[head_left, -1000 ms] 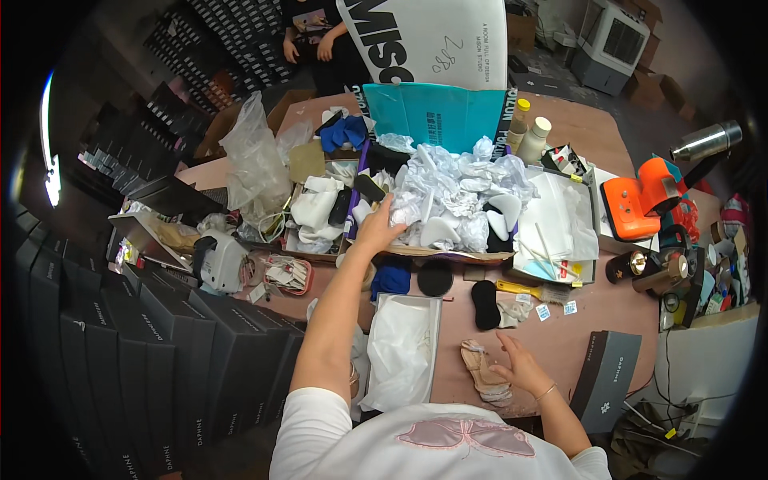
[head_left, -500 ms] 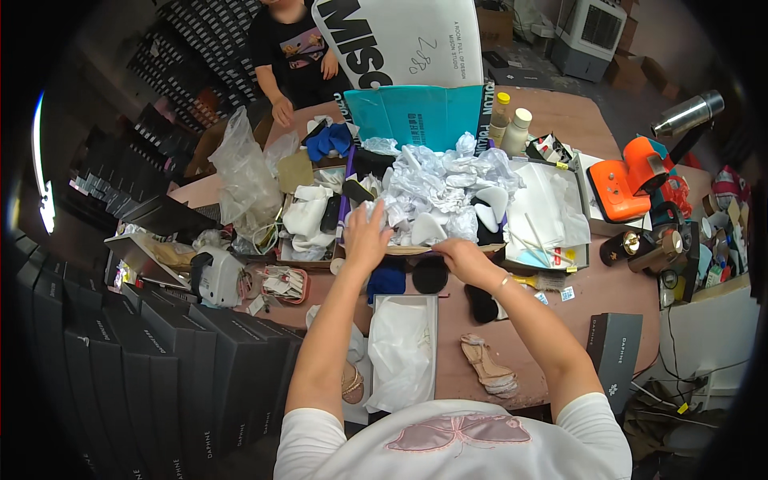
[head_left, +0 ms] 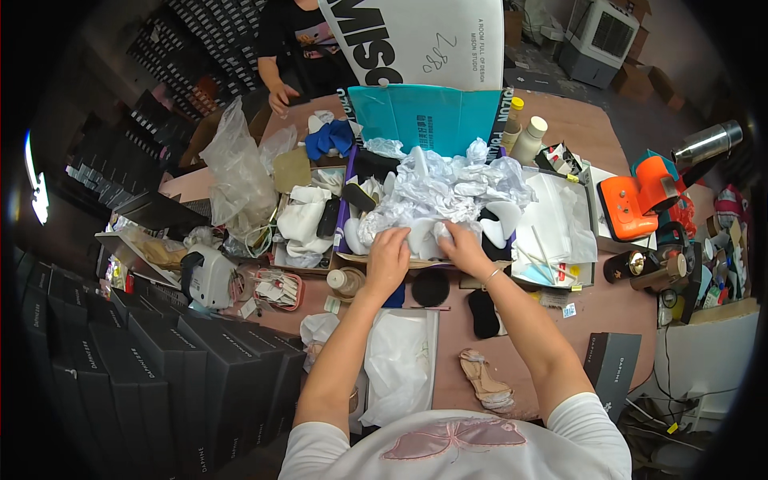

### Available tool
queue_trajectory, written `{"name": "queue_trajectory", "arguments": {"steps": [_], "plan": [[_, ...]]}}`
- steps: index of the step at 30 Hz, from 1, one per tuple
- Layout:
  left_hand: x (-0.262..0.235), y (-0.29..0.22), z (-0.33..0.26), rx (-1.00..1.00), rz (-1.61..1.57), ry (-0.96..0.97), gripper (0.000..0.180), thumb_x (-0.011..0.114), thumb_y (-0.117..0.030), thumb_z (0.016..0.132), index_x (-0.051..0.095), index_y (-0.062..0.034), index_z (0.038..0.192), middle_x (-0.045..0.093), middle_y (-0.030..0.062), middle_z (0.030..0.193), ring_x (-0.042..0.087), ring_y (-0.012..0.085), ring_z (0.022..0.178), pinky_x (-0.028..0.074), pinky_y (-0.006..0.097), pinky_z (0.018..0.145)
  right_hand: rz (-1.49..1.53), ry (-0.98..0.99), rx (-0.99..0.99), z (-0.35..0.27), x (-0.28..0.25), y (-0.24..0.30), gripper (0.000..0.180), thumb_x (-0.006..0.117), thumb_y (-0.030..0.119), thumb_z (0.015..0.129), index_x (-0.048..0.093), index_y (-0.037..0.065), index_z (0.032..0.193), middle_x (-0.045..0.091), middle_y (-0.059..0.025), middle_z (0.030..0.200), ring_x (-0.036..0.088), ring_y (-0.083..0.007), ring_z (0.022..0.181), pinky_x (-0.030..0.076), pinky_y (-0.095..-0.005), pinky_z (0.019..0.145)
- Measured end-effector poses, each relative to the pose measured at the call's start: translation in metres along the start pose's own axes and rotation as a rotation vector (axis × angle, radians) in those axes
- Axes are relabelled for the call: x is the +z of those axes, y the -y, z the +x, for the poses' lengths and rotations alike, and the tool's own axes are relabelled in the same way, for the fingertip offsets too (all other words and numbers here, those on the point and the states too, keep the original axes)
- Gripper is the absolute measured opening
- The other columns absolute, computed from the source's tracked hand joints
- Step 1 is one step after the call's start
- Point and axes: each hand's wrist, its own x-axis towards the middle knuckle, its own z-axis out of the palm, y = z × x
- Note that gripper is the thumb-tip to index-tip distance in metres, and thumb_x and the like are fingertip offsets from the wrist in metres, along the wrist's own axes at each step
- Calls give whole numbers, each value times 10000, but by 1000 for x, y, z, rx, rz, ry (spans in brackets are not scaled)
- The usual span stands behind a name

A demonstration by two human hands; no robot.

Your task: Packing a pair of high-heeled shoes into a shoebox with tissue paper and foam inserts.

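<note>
A box (head_left: 376,266) heaped with crumpled white tissue paper (head_left: 464,188) stands in front of me. My left hand (head_left: 389,258) reaches over its front edge, fingers bent against the paper, fingertips partly hidden. Beside it, my right hand (head_left: 466,250) is closed on a bunch of tissue at the same edge. A white pad-like piece (head_left: 422,238) shows between the two hands. Nearer to me are an open shoebox (head_left: 434,352) lined with white tissue and, to its right, a beige strappy sandal (head_left: 485,379) lying on the pink table (head_left: 552,352).
Dark shoeboxes (head_left: 184,360) are stacked at the left. A black round pad (head_left: 430,288) and a black brush-like piece (head_left: 483,312) lie before the box. An orange device (head_left: 632,204) and a shallow tray (head_left: 552,224) stand right. Another person's hand (head_left: 282,98) is across the table.
My right hand has left the box's front rim and moved up into the tissue paper. My left hand has shifted right and nearer. The view has turned slightly.
</note>
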Motion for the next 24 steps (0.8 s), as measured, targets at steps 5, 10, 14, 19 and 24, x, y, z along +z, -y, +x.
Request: {"name": "queue_trajectory", "arguments": {"steps": [5,10,14,19,24], "plan": [[5,-32,-4,-281,-851,121,480,582,-110,926,416,31,1354,573,138,1191,569,178,1042,495,285,834,965,381,272,-24,-36,41,362,565,144,941,518,1,1270,595,-31,1119,554,-108,1013,510,-260,798],[20,-56,-63,-529,-1089,221,383,574,-66,924,469,42,1277,613,88,1117,602,127,973,495,255,839,722,209,146,-94,-17,31,296,655,139,882,573,5,1132,631,-26,949,565,-75,812,477,-228,716],[25,-79,-132,-625,-1183,187,303,631,-31,871,510,-7,1148,604,47,1015,592,98,898,489,238,807,595,241,203,-160,-12,38,206,699,150,826,540,35,885,595,-4,849,533,-70,754,449,-220,668],[17,-119,-176,-562,-1002,167,286,630,16,855,496,-6,1107,578,45,971,572,81,873,482,214,759,519,36,59,-224,2,51,199,661,52,808,463,46,827,542,-16,877,508,-70,805,440,-220,689],[11,-148,-215,-622,-1250,56,263,622,-15,879,503,0,1112,572,39,945,571,80,865,486,215,741,849,184,301,-265,-16,85,276,624,61,836,466,51,1063,562,-3,863,526,-57,740,425,-196,593]]}}
